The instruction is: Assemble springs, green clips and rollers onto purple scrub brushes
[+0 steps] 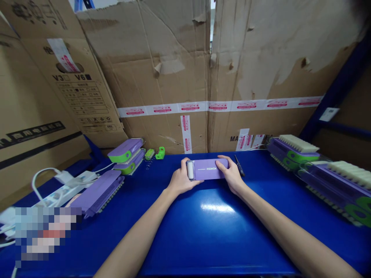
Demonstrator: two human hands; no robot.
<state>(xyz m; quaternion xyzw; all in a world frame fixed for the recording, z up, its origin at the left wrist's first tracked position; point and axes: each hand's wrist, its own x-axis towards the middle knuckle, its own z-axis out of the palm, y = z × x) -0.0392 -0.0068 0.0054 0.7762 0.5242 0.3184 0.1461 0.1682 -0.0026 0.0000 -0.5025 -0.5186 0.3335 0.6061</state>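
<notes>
My left hand [181, 178] is closed around the left end of a flat purple device [204, 169], beside a white, roller-like part [190, 170] in a clear frame. The right end of the same device is gripped by my right hand [230, 173], thumb on its upper face near the KEMQI-like lettering. I cannot make out its exact kind. Just right of my right hand lies a dark, slim tool [239, 166], like a screwdriver. Left of my hands are a bright green plastic part [160, 153], a yellow-green block [149, 155] and several tiny screw-like pieces [148, 165].
Purple-and-green units [126, 148] are stacked at the left, with another purple unit [100, 191] nearer me. A white power strip [62, 193] with cables lies beside it. More purple units with cream ridged pads [298, 143] line the right side. Cardboard [162, 77] walls the blue table [185, 239].
</notes>
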